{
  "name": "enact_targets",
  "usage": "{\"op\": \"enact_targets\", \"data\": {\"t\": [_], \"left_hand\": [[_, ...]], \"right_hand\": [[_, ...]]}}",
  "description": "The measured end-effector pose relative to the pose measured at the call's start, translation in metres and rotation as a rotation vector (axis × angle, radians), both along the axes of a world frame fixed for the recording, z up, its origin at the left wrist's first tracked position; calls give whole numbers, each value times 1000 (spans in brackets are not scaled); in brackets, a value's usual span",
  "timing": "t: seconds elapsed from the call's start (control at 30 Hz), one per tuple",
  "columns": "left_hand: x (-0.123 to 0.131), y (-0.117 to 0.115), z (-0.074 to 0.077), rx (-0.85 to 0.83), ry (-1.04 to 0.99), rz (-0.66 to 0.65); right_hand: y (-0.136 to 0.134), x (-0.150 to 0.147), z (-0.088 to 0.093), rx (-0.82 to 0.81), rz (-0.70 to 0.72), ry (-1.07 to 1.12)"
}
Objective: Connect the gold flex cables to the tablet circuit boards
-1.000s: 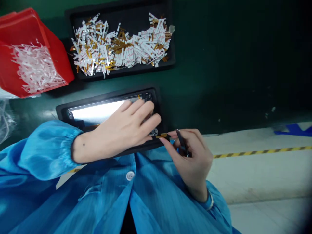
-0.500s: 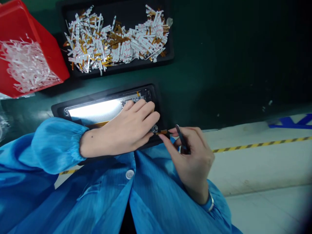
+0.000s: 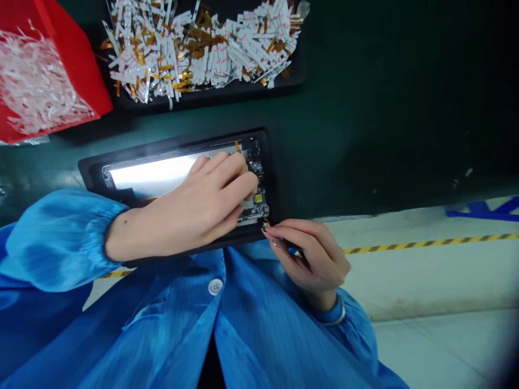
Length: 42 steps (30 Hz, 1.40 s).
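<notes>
An opened tablet [image 3: 154,175], with a bright silver panel and a circuit board [image 3: 255,183] along its right end, lies in a black tray [image 3: 91,167]. Over the board rests my left hand [image 3: 194,205], its fingers curled and their tips hidden from me. At the lower right corner of the tablet, my right hand [image 3: 312,251] pinches the end of a small orange flex cable [image 3: 266,221] between thumb and fingers. The palm of that hand is mostly turned away, so I cannot tell whether the dark tweezers are in it.
Behind the tablet, a black tray [image 3: 227,97] holds a heap of white and orange flex strips [image 3: 219,54]. A red bin [image 3: 81,70] with clear plastic scraps [image 3: 44,86] stands at the left. The green table's [image 3: 365,135] front edge runs at the right, above floor with yellow-black tape.
My left hand has drawn back leftward, baring more of the circuit board. My right fingers have closed in at the tablet's corner; the dark tweezers visible before no longer show. The view has shifted slightly.
</notes>
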<state>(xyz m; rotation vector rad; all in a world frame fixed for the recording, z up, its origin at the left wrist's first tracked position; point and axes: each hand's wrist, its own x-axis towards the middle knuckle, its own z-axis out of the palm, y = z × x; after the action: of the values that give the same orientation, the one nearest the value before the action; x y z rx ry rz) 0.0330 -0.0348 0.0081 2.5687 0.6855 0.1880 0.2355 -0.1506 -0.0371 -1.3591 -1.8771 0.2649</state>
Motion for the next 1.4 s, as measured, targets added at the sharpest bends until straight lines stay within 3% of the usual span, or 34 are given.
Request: {"op": "enact_targets", "data": {"t": [0.3,0.57,1.4], "left_hand": [[-10,-3,-1,-64,-9,55],[-9,-3,-4,-32,0,50],[-10,-1,-7,-6,15,9]], "right_hand": [[10,10,0,34,153,-38],[18,5,3,119,149,-138],[22,1,10,93,152,-194]]}}
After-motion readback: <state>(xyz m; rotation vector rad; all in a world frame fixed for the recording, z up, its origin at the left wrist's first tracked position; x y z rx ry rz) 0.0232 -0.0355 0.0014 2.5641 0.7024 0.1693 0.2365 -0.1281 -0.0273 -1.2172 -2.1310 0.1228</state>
